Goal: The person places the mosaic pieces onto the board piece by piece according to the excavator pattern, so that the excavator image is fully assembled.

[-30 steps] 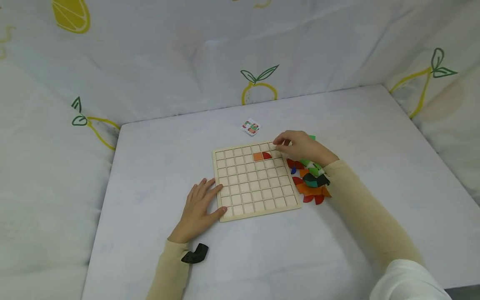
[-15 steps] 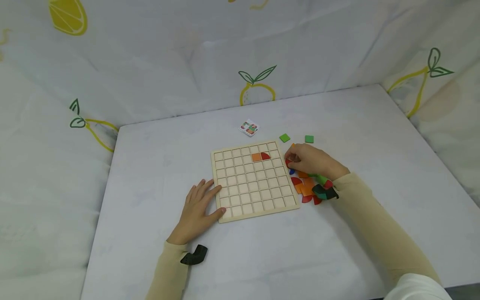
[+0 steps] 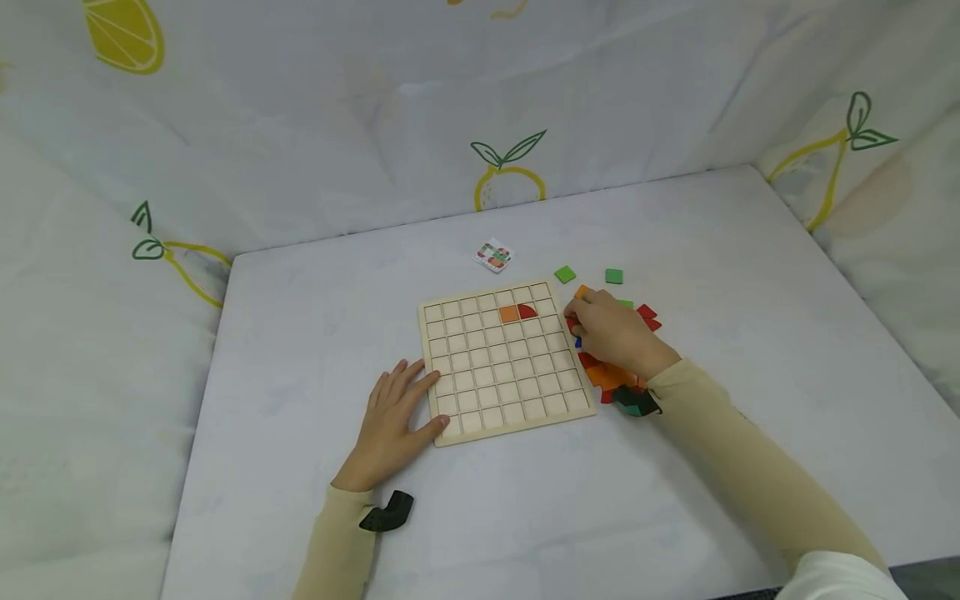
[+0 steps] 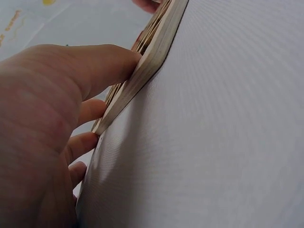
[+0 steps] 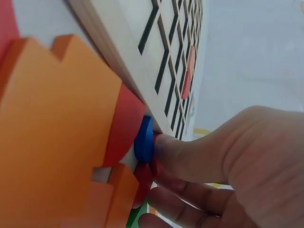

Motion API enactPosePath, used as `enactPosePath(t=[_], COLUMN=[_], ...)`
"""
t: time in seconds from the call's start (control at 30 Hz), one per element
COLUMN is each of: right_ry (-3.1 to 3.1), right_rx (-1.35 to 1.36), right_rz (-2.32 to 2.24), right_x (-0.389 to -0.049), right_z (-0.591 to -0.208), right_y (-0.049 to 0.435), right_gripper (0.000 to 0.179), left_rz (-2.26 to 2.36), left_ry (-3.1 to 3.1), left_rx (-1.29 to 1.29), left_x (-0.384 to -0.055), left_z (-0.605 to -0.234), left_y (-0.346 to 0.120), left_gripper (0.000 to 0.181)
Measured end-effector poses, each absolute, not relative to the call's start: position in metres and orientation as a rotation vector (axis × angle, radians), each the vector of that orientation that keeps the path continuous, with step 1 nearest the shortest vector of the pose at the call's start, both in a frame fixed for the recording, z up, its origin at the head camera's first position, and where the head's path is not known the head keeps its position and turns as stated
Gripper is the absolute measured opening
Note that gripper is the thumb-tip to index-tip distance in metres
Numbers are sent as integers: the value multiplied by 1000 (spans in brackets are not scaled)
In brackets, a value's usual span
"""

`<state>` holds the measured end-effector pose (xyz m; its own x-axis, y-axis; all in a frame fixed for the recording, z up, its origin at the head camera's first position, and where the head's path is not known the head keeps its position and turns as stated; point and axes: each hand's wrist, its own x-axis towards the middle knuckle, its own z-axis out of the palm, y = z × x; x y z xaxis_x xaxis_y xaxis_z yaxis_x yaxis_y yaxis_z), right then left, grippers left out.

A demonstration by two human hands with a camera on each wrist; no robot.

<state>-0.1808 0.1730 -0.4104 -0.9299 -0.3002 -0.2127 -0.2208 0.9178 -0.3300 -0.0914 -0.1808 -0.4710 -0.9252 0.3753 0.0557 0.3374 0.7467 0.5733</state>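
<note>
Gridded board [image 3: 501,365] flat; red piece [image 3: 572,322], orange tiles [image 3: 609,375] alongside.

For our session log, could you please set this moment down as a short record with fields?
Board: pale wooden grid, flat on the table
In its cells: orange square, red quarter-round, adjacent
Left hand: fingers spread, thumb on the board's left edge
Right hand: touches a red piece by the board's right edge; firm grip unclear
Loose to the right: orange pieces, blue piece, green squares
Card: patterned, beyond the board
</note>
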Motion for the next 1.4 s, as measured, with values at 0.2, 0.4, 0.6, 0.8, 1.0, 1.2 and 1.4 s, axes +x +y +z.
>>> enactPosePath(t=[0.2, 0.4, 0.6, 0.8, 1.0, 1.2, 1.4], right_ry=[2758, 2699, 2727, 2694, 2556, 2522, 2518], right_rx=[-327, -340, -383, -435, -438, -545, -596], right_rz=[-582, -674, -775, -978, -1205, -1206, -1113], right_x=[-183, -191, -198, -215, -231, -242, -251], right_z=[-412, -409, -397, -388, -389, -392, -402], right_y=[176, 183, 180, 162, 143, 123, 108], right_gripper=[24, 31, 30, 22, 22, 18, 17], left_rz=[939, 927, 917, 915, 932, 930, 926], left_ry=[2873, 2872, 2878, 2880, 2862, 2861, 2872], left_rx=[590, 578, 574, 575, 578, 573, 568], left_x=[-92, -91, -90, -90, -91, -91, -92], left_z=[-470, -471, -471, -470, -469, -468, -469], left_y=[-181, -181, -181, -181, -181, -181, -182], left_gripper=[66, 66, 66, 66, 66, 66, 67])
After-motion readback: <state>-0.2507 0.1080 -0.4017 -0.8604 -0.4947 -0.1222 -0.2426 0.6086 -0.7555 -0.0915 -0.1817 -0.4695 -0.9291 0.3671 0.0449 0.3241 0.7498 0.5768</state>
